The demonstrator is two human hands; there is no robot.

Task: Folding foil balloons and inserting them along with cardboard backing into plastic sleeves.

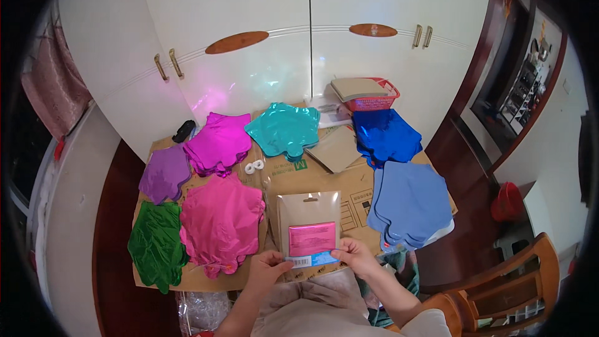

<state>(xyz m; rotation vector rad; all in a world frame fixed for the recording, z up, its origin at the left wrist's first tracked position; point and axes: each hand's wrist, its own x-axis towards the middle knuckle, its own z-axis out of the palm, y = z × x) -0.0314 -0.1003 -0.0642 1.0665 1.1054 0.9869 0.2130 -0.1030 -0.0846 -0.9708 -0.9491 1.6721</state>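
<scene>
Over the near edge of the cardboard-covered table, I hold a flat clear plastic bag with a hang hole at its top. Inside it lie a grey-brown card and a folded pink foil piece. A blue and white label strip with a barcode runs along the bag's lower end. My left hand is closed in a pinch at the lower left corner. At the lower right corner, my right hand pinches the bag with its thumb on top.
Foil balloon stacks ring the cardboard sheet: green, purple, magenta, pink, teal, dark blue, pale blue. White ribbon rolls, grey cards and a red basket sit among them. A wooden chair stands right.
</scene>
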